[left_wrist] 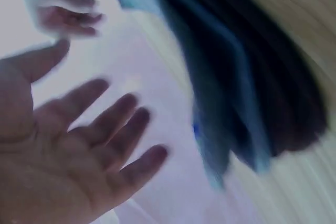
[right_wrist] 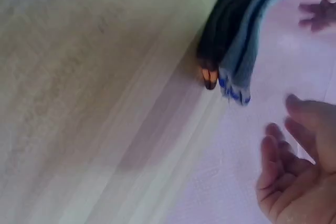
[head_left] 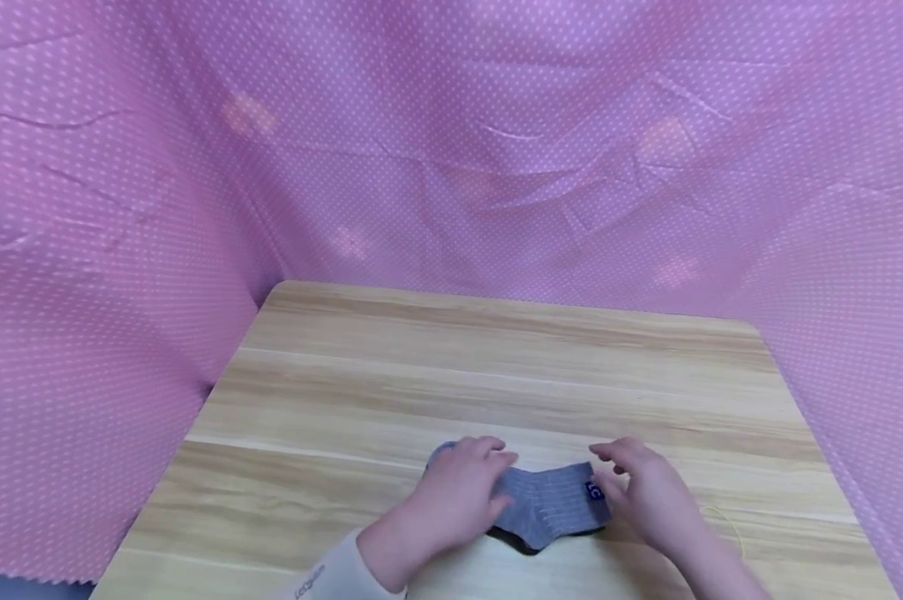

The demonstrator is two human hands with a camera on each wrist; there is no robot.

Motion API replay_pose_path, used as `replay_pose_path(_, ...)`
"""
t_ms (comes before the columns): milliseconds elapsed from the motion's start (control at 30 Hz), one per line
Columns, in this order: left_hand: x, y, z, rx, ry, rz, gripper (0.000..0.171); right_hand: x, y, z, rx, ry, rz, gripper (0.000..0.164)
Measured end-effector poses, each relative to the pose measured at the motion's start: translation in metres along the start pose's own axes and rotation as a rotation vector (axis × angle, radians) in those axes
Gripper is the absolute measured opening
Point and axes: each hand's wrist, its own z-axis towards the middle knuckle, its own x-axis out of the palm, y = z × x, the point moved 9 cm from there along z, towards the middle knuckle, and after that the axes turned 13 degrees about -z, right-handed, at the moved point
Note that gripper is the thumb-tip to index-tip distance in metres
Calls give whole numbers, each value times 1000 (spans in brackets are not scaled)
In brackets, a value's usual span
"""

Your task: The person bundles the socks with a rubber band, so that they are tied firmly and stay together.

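Grey ribbed socks (head_left: 560, 500) lie flat near the front of the table, stacked over a darker sock (right_wrist: 216, 38) that shows along the lower edge. A small dark blue label (head_left: 595, 491) marks the cuff at the right end. Over the toe end is my left hand (head_left: 462, 492), covering part of the grey fabric in the head view; its fingers are spread and hold nothing. Beside the cuff, my right hand (head_left: 650, 492) has loosely bent fingers, with a gap to the socks in the right wrist view. An orange patch (right_wrist: 209, 74) shows on the dark sock's cuff.
The wood-grain table (head_left: 496, 367) has rounded far corners. Pink dotted cloth (head_left: 451, 167) hangs behind it and along both sides. A thin yellow loop (head_left: 735, 531) lies on the table just right of my right wrist.
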Motion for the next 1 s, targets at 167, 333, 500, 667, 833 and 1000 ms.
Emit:
replay_pose_path(167, 32, 1, -7, -66, 280, 74, 71, 24, 13, -1, -99, 194, -89, 47)
replay_pose_path(333, 46, 19, -14, -130, 366, 127, 77, 33, 9, -2, -89, 284, -112, 50)
replay_pose_path(500, 51, 25, -19, -140, 386, 146, 82, 35, 7, -4, -85, 313, -128, 53)
replay_pose_path(667, 55, 30, -24, -150, 399, 115, 85, 36, 7, -6, -103, 310, -151, 53)
replay_pose_path(833, 59, 37, -25, -144, 405, 124, 89, 41, 5, -5, -87, 342, -147, 53)
replay_pose_path(1000, 59, 41, -28, -127, 407, 111, 91, 47, 3, -5, -8, 392, -66, 52)
